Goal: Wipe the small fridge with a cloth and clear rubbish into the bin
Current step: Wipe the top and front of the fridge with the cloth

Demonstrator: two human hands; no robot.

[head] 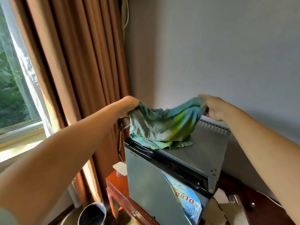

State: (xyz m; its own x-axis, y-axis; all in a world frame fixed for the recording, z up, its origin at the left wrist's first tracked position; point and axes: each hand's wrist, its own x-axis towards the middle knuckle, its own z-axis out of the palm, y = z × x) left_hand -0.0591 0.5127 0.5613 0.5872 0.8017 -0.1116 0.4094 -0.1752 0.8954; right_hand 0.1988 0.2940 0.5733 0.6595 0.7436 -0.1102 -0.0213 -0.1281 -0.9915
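Cloth point(160, 127): blue-green, crumpled, centre of frame, stretched between both hands, its lower edge resting on the fridge top.
Left hand point(129, 104): grips the cloth's left corner, fingers curled into the fabric.
Right hand point(214, 108): pinches the opposite corner at right of centre.
Fridge point(209, 143): small, grey, lower centre, door shut, standing on a red-brown cabinet point(116, 185). A blue sticker point(186, 198) hangs on its front at lower right, reading "10" in red with further characters (too blurred to read in full). Small lettering at the door's upper left is illegible.
Bin point(92, 213): round, metal, bottom left of centre, on the floor beside the cabinet.
Paper scraps point(121, 168): white, on the cabinet just left of the fridge, probably rubbish.
Progress, as judged: early. The cloth is only being spread; wiping is not evidently done, and the scraps remain uncleared.
Curtain point(73, 62): brown, upper left.
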